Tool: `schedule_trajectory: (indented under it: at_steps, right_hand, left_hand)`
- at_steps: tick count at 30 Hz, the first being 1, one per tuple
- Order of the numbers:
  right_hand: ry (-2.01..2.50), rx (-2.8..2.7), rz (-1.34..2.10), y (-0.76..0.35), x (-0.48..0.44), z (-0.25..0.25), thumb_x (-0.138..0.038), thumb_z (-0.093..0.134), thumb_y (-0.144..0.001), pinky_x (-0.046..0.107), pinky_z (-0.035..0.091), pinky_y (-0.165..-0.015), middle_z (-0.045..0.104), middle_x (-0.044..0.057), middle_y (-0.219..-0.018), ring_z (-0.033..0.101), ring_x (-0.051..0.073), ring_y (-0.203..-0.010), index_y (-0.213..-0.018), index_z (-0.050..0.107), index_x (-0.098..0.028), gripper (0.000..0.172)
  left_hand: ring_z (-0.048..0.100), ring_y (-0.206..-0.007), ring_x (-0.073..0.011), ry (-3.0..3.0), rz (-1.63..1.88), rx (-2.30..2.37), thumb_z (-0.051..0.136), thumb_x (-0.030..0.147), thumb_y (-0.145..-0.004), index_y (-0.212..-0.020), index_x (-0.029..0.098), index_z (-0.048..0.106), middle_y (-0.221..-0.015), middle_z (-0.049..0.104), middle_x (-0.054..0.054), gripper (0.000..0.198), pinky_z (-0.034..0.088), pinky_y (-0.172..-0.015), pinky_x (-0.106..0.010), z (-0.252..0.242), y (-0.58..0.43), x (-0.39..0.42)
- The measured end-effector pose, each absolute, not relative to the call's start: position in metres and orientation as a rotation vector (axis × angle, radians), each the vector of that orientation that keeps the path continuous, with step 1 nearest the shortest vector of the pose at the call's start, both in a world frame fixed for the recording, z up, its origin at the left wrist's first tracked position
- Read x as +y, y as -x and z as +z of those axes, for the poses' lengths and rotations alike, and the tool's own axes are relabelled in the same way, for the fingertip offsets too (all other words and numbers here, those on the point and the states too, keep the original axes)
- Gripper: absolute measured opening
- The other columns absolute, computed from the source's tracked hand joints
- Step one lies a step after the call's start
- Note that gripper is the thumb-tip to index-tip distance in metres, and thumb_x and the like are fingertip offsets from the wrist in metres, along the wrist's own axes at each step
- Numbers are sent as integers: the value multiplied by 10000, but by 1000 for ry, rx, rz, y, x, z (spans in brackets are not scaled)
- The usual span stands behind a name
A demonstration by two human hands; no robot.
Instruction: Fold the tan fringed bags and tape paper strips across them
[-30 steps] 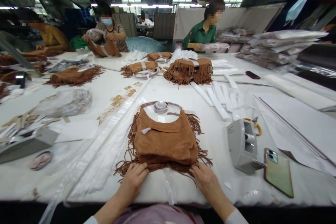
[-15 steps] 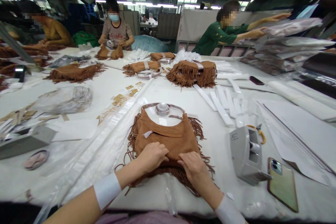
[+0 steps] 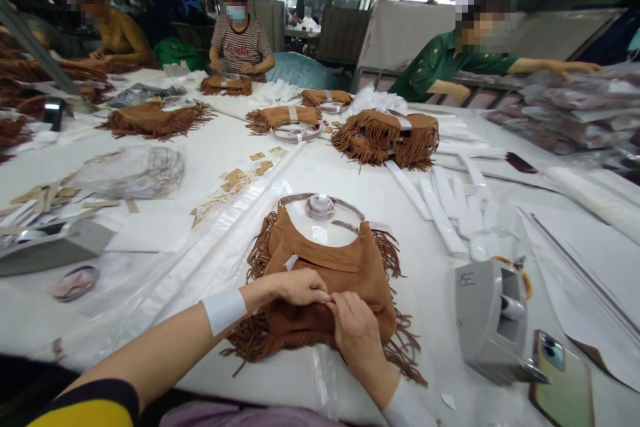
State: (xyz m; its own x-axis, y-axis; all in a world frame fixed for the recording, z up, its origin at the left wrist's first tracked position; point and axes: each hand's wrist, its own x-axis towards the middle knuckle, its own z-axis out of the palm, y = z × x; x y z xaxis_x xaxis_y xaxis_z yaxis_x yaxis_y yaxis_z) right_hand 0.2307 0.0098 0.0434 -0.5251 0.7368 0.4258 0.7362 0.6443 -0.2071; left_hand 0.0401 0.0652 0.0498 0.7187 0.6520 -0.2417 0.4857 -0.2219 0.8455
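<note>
A brown fringed bag (image 3: 320, 260) lies flat on the white table in front of me, its wrapped strap (image 3: 320, 205) curving at the top. My left hand (image 3: 303, 287) and my right hand (image 3: 355, 327) meet over the lower middle of the bag. The fingertips of both are pinched together on its brown material. Fringe spreads out on both sides of the bag. A small white tag (image 3: 291, 262) shows just above my left hand.
A grey tape dispenser (image 3: 490, 320) and a phone (image 3: 563, 380) stand to the right. White strips (image 3: 450, 207) lie behind them. Fringed bags (image 3: 387, 137) are stacked farther back. Another dispenser (image 3: 55, 243) is at the left. Three people work across the table.
My hands have come together from a spread position, lifting some of the bag's material between them. The view has shifted left. The person in green has reached farther over the stack at right.
</note>
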Motion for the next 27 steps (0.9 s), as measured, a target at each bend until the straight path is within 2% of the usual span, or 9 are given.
schedule_trajectory:
  at_steps: [3, 5, 7, 11, 15, 18, 21, 24, 27]
  right_hand:
    - [1119, -2452, 109, -235, 16, 41, -204, 340, -1010, 293, 411, -630, 601, 38, -725, 550, 166, -671, -854, 575, -171, 284]
    - [1049, -2437, 177, -239, 18, 38, -191, 353, -1011, 278, 419, -641, 626, 30, -759, 570, 154, -685, -919, 581, -165, 247]
    - [965, -2392, 189, -243, 18, 35, -179, 382, -1006, 270, 423, -646, 645, 29, -789, 577, 145, -686, -990, 580, -157, 199]
    - [778, -2399, 109, -250, 17, 37, -175, 442, -989, 278, 401, -598, 611, 16, -699, 539, 141, -614, -975, 590, -146, 152]
    - [702, -2524, 41, -252, 12, 44, -334, 524, -960, 303, 424, -636, 653, 65, -812, 572, 167, -709, -1046, 611, -132, 236]
    - [731, -2545, -48, -250, 9, 46, -426, 532, -936, 325, 426, -652, 655, 95, -894, 570, 190, -755, -959, 634, -143, 302]
    - [720, -2590, -139, -246, 8, 44, -470, 511, -929, 337, 400, -611, 621, 75, -805, 530, 195, -693, -912, 635, -138, 354]
    - [650, -2607, -213, -244, 5, 43, -408, 517, -940, 346, 374, -587, 593, 52, -744, 500, 197, -652, -1001, 630, -121, 314]
    - [605, -2605, -181, -240, -3, 44, -256, 568, -929, 360, 408, -664, 622, 69, -835, 534, 209, -737, -1059, 620, -119, 196]
  left_hand:
    - [396, -556, -93, -1814, 187, 837, 467, 380, -885, -643, 149, 566, -572, 461, 38, 348, 333, -549, -202, 42, -39, 69]
    - [406, -573, -87, -1785, 200, 812, 484, 351, -874, -706, 151, 571, -615, 472, 44, 276, 337, -557, -193, 42, -38, 70]
    - [429, -611, -85, -1740, 234, 793, 524, 300, -847, -854, 166, 574, -693, 499, 49, 143, 348, -569, -181, 45, -37, 70]
    - [423, -580, -81, -1569, 249, 779, 574, 209, -798, -1082, 198, 466, -696, 483, 71, 304, 336, -521, -171, 49, -38, 67]
    - [424, -552, -80, -1567, 225, 820, 601, 139, -749, -1096, 207, 433, -670, 474, 87, 391, 324, -488, -171, 43, -43, 64]
    - [443, -558, -86, -1624, 182, 820, 633, 164, -745, -1086, 204, 447, -676, 495, 82, 391, 330, -480, -177, 40, -47, 64]
    - [474, -578, -96, -1662, 124, 821, 622, 180, -769, -1087, 198, 464, -674, 509, 72, 355, 358, -502, -186, 44, -48, 66]
    - [508, -607, -105, -1689, 33, 821, 602, 172, -779, -1113, 203, 465, -717, 544, 57, 363, 377, -521, -192, 49, -48, 69]
    - [544, -644, -115, -1699, -37, 834, 607, 200, -788, -1129, 209, 459, -773, 583, 39, 372, 403, -544, -198, 53, -49, 72]
